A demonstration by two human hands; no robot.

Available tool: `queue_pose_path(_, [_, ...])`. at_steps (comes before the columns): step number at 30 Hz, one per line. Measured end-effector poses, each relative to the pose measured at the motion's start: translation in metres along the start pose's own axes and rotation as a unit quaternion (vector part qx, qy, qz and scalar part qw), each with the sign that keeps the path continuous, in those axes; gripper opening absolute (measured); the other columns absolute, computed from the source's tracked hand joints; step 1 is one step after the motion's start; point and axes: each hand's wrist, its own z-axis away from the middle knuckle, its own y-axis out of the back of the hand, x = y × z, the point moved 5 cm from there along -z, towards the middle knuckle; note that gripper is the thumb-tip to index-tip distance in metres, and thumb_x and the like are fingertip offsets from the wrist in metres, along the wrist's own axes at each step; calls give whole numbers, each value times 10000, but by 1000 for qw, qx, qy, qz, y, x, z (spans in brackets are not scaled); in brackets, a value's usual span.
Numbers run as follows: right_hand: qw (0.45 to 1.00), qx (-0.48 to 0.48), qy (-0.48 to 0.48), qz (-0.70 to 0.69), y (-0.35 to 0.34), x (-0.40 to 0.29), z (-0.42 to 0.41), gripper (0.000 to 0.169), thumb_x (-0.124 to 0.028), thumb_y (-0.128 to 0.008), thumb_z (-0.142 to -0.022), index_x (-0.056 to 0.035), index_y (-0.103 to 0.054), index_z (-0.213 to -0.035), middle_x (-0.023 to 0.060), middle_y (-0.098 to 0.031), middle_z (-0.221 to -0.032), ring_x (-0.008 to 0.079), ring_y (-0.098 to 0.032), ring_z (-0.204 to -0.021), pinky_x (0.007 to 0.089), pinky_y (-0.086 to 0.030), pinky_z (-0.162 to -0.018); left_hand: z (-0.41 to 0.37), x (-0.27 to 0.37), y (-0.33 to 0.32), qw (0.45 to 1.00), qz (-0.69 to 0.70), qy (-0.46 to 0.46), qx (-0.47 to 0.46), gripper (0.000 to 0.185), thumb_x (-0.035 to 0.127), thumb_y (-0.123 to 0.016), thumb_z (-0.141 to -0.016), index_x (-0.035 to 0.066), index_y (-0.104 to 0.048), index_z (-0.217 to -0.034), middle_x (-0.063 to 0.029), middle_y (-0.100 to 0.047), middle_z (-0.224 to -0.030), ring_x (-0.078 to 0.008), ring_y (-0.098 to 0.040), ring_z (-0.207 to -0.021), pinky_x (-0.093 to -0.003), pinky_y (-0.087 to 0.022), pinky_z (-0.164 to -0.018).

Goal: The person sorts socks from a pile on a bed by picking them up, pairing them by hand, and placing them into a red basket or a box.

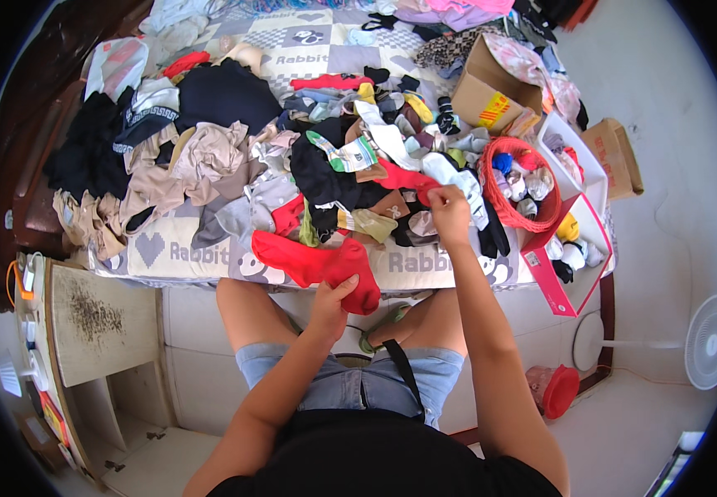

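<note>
My left hand [332, 303] grips a red sock [315, 259] near its foot end, held over the front edge of the bed. The sock's other end extends to the left. My right hand [449, 210] pinches the end of another red sock [399, 176], which stretches left across the heap. Around it lie a striped sock [349, 155] in white, green and blue, an olive sock [368, 223] and dark cloth. The bulk of the pile [389, 118] is loose socks in many colours.
On the right stand a red woven basket [494, 205], a pink-and-white box [542, 264] and a white box [595, 186], all holding bundled socks. Behind them is an open cardboard box [476, 87]. Beige clothes [153, 186] cover the bed's left. A white fan [711, 341] stands right, a cabinet [107, 323] left.
</note>
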Motion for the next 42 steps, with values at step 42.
queue_pose_path(42, [889, -203, -233, -336, 10, -42, 151, 393, -244, -700, -824, -1, -577, -1107, 47, -627, -943, 149, -568, -885, 277, -469, -738, 16, -26, -17, 856, -497, -51, -136, 284, 174, -606, -881, 7, -567, -1107, -61, -660, -906, -123, -613, -815, -295, -481, -735])
